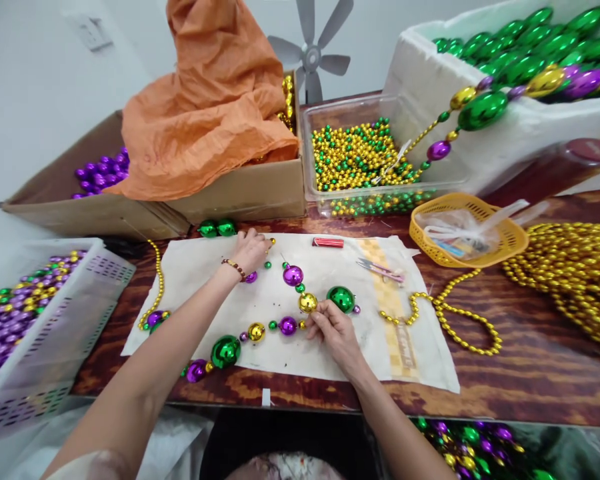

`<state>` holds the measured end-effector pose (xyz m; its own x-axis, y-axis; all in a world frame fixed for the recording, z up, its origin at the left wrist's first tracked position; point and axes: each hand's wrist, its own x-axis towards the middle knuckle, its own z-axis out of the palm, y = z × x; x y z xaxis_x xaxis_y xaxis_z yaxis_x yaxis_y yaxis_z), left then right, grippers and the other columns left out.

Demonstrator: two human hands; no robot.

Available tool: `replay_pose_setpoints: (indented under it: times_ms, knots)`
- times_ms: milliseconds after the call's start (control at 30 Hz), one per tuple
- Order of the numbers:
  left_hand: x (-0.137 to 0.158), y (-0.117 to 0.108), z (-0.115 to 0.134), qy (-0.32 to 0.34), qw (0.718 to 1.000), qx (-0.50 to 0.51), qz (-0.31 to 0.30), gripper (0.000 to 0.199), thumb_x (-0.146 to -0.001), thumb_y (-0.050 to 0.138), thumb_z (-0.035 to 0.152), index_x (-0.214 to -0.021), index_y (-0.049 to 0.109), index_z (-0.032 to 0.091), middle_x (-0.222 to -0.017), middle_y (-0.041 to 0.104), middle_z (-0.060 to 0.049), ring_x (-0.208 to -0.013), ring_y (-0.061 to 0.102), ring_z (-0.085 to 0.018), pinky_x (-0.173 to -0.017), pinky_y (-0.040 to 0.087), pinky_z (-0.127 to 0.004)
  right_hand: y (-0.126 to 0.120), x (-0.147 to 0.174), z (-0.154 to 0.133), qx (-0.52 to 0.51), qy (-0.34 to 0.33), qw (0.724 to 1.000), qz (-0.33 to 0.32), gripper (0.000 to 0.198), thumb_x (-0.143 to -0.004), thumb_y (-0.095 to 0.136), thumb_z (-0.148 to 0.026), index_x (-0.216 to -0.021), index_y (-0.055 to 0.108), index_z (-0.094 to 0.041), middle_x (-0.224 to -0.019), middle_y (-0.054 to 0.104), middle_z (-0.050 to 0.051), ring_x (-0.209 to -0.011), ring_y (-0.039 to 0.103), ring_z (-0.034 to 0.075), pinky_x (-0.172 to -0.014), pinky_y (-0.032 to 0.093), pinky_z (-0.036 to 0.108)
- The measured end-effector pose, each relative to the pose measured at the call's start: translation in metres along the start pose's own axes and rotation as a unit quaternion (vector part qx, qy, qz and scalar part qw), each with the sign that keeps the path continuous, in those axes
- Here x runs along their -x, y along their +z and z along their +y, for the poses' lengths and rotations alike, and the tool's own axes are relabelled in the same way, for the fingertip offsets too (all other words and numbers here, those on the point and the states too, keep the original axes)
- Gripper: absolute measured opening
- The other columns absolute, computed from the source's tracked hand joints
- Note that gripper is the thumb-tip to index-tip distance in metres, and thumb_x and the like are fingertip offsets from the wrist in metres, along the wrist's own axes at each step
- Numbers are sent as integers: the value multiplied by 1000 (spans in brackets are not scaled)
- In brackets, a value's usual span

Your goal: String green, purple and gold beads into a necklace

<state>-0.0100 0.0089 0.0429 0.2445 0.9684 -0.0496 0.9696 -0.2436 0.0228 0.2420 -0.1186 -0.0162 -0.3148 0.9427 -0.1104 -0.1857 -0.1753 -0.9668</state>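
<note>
My left hand (253, 250), with a beaded bracelet at its wrist, is at the far edge of a white cloth. Its fingers are closed around a small gold bead (272, 241). Under its palm sits a purple bead (251, 277), partly covered. Farther right, my right hand (334, 327) pinches a bead strand beside its large gold bead (307, 303). This strand runs up to a purple bead (293, 275) and down left through a purple bead (288, 325) to a big green bead (225, 351). A loose green bead (341, 299) lies just beyond my right fingers.
On the white cloth (180, 280) lie thread snips (380, 269) and a red cylinder (328, 243). Behind stand cardboard boxes (240, 190), a clear bead bin (313, 190) and a foam box (420, 73). A yellow basket (467, 250) and gold bead chains (570, 267) are at right; a white crate (55, 300) is left.
</note>
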Motion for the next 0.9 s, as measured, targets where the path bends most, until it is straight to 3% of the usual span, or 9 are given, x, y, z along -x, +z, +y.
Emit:
replay_pose_setpoints:
  times_ms: [133, 200, 267, 333, 400, 433, 500, 600, 900]
  knots:
    - [0, -5, 8, -59, 992, 96, 49, 19, -86, 53, 16, -87, 72, 20, -100, 68, -15, -109, 49, -34, -94, 31, -52, 0, 0, -1, -3, 4, 1000, -2, 30, -92, 61, -48, -83, 56, -21, -71, 71, 1, -51, 65, 13, -45, 39, 22]
    - [7, -10, 16, -94, 961, 237, 104, 13, -86, 58, 20, -87, 71, 20, -100, 67, -12, -107, 53, -31, -96, 34, -49, 0, 0, -1, -8, 5, 1000, -2, 31, -92, 61, -50, -82, 55, -21, -72, 71, 1, -51, 64, 13, -45, 39, 22]
    - [17, -17, 27, -122, 877, 448, 124, 10, -86, 61, 26, -90, 69, 21, -99, 67, -8, -100, 59, -26, -92, 41, -43, 0, 0, -1, -11, 6, 1000, -2, 32, -91, 61, -51, -83, 56, -21, -70, 70, 1, -50, 63, 13, -45, 39, 22]
    - [29, -24, 38, -144, 737, 653, 95, 13, -87, 65, 32, -94, 68, 21, -100, 69, -6, -93, 64, -22, -87, 47, -38, 0, 0, -1, -10, 7, 1000, -2, 34, -91, 61, -53, -82, 56, -21, -68, 68, 0, -49, 61, 13, -45, 39, 22]
    - [40, -30, 48, -161, 603, 779, 55, 17, -85, 70, 33, -96, 69, 19, -98, 70, -5, -89, 68, -20, -85, 50, -36, 0, 0, -1, -6, 8, 1000, -5, 35, -91, 61, -55, -81, 56, -21, -66, 67, -1, -48, 60, 13, -45, 38, 23]
    - [44, -32, 52, -164, 556, 814, 42, 18, -84, 73, 30, -97, 70, 18, -96, 71, -6, -88, 69, -19, -86, 52, -34, 0, 0, -2, -5, 7, 1000, -6, 36, -91, 61, -55, -81, 56, -21, -65, 66, -1, -48, 59, 12, -46, 38, 23]
    - [50, -35, 58, -165, 500, 849, 35, 18, -84, 74, 25, -99, 72, 16, -93, 72, -6, -87, 71, -17, -85, 53, -32, 0, 1, -3, -2, 6, 1000, -7, 36, -90, 61, -55, -81, 56, -21, -65, 66, -1, -48, 59, 13, -46, 38, 23]
    - [53, -38, 61, -163, 468, 868, 39, 16, -87, 71, 20, -102, 73, 15, -92, 74, -6, -86, 72, -17, -83, 55, -31, 1, 1, -4, 1, 8, 1000, -6, 36, -90, 61, -56, -80, 56, -22, -64, 66, -1, -48, 59, 13, -46, 38, 24]
    - [55, -36, 61, -174, 445, 877, 42, 6, -89, 70, 21, -90, 73, 16, -84, 72, -4, -82, 72, -16, -82, 56, -31, -1, 2, -1, 3, 6, 1000, -11, 33, -92, 61, -52, -81, 56, -21, -68, 66, -2, -49, 61, 12, -48, 40, 23]
